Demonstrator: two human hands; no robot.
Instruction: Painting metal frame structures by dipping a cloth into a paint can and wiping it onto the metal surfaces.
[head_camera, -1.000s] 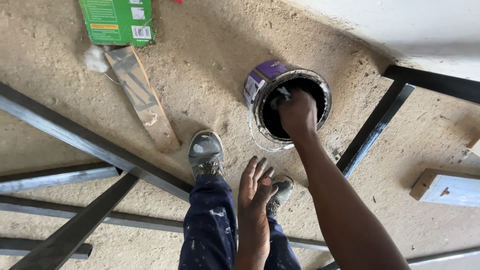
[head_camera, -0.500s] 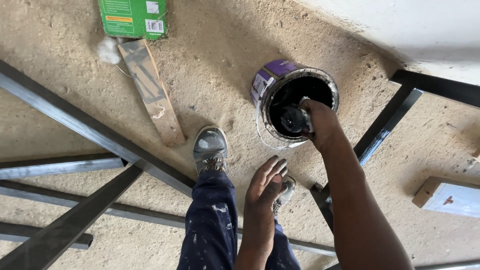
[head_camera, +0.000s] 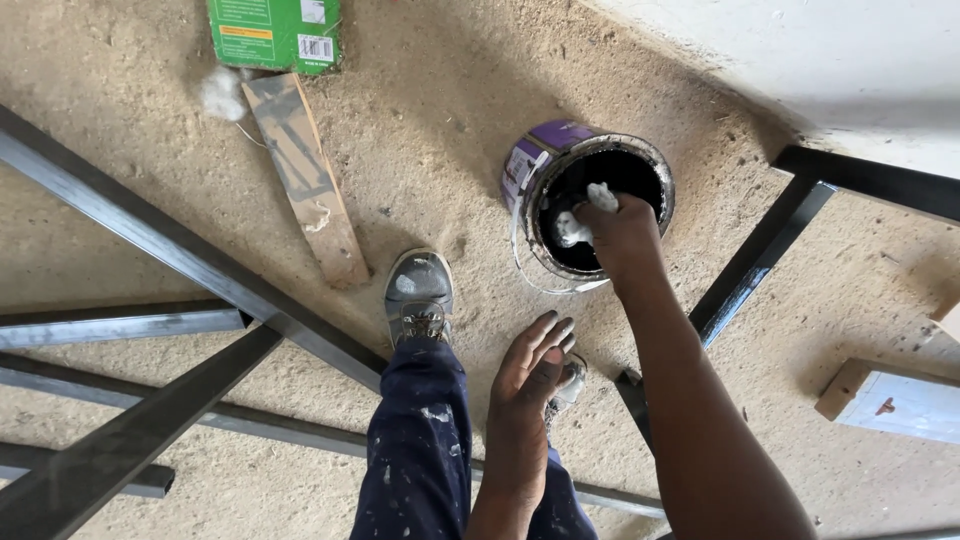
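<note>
While left hand (head_camera: 530, 375) hangs open, right hand (head_camera: 622, 235) grips white wad (head_camera: 580, 222) inside paint can (head_camera: 528, 172)

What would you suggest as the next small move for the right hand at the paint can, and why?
Probably lift the white wad straight up out of the paint can and pause over the opening. The right hand grips it just inside the rim above the black paint, and bare sandy ground surrounds the can, so drips should fall back inside.
</note>
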